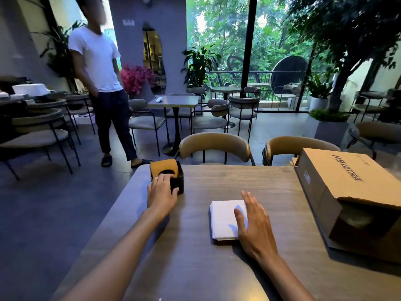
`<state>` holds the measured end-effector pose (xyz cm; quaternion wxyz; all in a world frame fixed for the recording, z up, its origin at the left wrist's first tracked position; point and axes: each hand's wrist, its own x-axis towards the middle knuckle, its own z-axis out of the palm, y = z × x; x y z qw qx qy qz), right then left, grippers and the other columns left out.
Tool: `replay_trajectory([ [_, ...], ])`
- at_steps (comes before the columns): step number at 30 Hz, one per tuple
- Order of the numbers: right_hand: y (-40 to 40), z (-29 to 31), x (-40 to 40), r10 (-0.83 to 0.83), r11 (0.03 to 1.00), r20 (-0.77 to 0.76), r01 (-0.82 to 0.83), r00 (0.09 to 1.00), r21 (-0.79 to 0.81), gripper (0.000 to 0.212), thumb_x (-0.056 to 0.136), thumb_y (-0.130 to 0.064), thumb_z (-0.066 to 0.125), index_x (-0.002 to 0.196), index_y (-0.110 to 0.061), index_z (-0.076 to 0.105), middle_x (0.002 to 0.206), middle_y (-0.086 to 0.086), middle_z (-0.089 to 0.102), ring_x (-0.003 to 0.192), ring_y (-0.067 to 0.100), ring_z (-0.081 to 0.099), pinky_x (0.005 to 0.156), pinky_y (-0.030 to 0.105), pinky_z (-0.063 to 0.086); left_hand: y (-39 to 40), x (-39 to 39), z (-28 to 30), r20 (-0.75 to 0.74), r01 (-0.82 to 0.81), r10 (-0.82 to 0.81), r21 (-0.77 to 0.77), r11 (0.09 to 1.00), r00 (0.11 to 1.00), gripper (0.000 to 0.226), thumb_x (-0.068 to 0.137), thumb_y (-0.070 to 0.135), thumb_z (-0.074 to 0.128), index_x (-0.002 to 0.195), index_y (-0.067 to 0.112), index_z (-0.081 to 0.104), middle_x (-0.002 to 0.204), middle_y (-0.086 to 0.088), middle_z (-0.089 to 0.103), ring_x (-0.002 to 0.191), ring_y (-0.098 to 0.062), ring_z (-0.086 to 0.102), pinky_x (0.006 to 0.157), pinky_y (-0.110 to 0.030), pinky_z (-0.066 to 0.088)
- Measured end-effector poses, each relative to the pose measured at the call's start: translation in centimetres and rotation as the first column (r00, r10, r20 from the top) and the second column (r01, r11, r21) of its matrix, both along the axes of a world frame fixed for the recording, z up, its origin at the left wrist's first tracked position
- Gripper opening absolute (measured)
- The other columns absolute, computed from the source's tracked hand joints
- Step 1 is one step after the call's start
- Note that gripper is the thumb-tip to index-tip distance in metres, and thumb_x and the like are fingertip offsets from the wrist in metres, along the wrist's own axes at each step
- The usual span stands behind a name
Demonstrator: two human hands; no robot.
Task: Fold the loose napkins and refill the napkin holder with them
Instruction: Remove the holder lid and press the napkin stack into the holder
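Observation:
A dark box-shaped napkin holder (176, 180) with a tan lid (162, 167) stands at the table's far left corner. My left hand (161, 191) grips its near side, fingers resting on the lid by the round hole. A flat stack of white napkins (223, 218) lies in the middle of the table. My right hand (253, 222) lies flat on the stack's right edge, fingers spread and pressing down.
A large brown cardboard box (351, 192) fills the right side of the wooden table (195, 257). Two tan chairs (214, 146) stand at the far edge. A person (99, 83) stands on the floor to the left, beyond the table.

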<state>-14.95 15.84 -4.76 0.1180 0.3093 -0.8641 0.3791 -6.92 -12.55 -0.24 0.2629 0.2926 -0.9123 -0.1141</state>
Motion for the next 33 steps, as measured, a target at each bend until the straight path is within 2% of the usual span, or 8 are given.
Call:
replay_trajectory([
  [5,-1.4,1.6,1.1,0.016,0.999,-0.188,-0.021,0.982,-0.026,0.041,0.098,-0.039,0.047,0.133,-0.021,0.058,0.133,-0.003,0.061,0.122,0.019,0.057,0.103,0.029,0.038,1.6,2.6,0.6,-0.129,0.085,-0.084,0.003,0.996,0.988,0.018,0.094,0.037,0.06,0.109,0.029,0.066,0.11,0.007,0.066,0.106,-0.019,0.056,0.085,-0.036,0.037],
  [9,-4.5,4.7,4.1,0.188,0.981,-0.239,-0.191,0.953,0.011,0.035,0.098,-0.034,0.058,0.132,-0.025,0.059,0.126,-0.005,0.064,0.113,0.013,0.058,0.098,0.021,0.04,3.1,5.4,1.0,-0.214,0.118,-0.106,0.043,0.992,0.971,0.016,0.094,0.042,0.06,0.092,0.03,0.072,0.095,0.012,0.072,0.092,-0.015,0.063,0.082,-0.033,0.034],
  [14,-8.1,7.3,7.5,0.349,0.936,-0.253,-0.347,0.902,0.055,0.035,0.099,-0.038,0.054,0.132,-0.026,0.058,0.13,-0.005,0.061,0.117,0.013,0.056,0.1,0.03,0.048,4.1,9.9,1.2,-0.284,0.241,-0.213,0.069,0.968,0.935,0.02,0.087,0.053,0.062,0.086,0.035,0.072,0.082,0.02,0.071,0.08,-0.005,0.065,0.082,-0.041,0.052],
  [17,-9.9,8.1,7.8,0.343,0.939,-0.215,-0.335,0.914,0.074,0.036,0.099,-0.035,0.055,0.133,-0.023,0.058,0.132,-0.004,0.06,0.116,0.018,0.056,0.099,0.032,0.047,4.8,11.8,0.7,-0.35,0.198,-0.166,0.056,0.979,0.922,0.034,0.076,0.064,0.066,0.1,0.039,0.068,0.115,0.019,0.056,0.109,-0.008,0.049,0.091,-0.038,0.045],
  [20,-11.5,8.6,7.2,0.334,0.937,-0.157,-0.308,0.929,0.167,0.044,0.098,-0.032,0.057,0.141,-0.022,0.052,0.136,-0.002,0.058,0.121,0.022,0.055,0.102,0.034,0.045,4.9,12.3,-0.1,-0.179,0.148,-0.112,0.201,0.968,0.977,0.081,0.062,0.079,0.069,0.131,0.046,0.041,0.143,0.011,0.025,0.127,-0.015,0.031,0.101,-0.04,0.036],
  [25,-12.4,9.5,6.6,0.38,0.878,-0.139,-0.309,0.914,0.366,0.054,0.095,-0.03,0.064,0.146,-0.023,0.046,0.134,-0.001,0.055,0.122,0.021,0.052,0.102,0.035,0.045,4.4,11.7,-1.1,-0.23,0.282,-0.198,0.43,0.858,0.953,0.099,0.058,0.065,0.082,0.138,0.044,0.026,0.13,0.013,0.03,0.125,-0.016,0.046,0.098,-0.031,0.046],
  [29,-12.6,9.7,6.5,0.352,0.89,-0.235,-0.246,0.906,0.385,0.041,0.089,-0.031,0.072,0.127,-0.021,0.061,0.12,0.0,0.057,0.109,0.021,0.054,0.092,0.034,0.048,4.9,11.9,-1.6,-0.265,0.246,-0.146,0.398,0.884,0.953,0.104,0.054,0.066,0.081,0.137,0.046,0.022,0.133,0.014,0.03,0.126,-0.016,0.046,0.102,-0.042,0.044],
  [33,-12.4,9.7,6.4,0.312,0.922,-0.198,-0.246,0.929,0.298,0.03,0.088,-0.03,0.073,0.114,-0.021,0.06,0.107,0.002,0.064,0.096,0.022,0.061,0.081,0.035,0.051,8.0,11.0,-2.5,-0.305,0.157,-0.067,0.279,0.947,0.95,0.119,0.047,0.075,0.074,0.143,0.037,0.016,0.15,0.007,0.015,0.137,-0.02,0.03,0.104,-0.046,0.04],
])
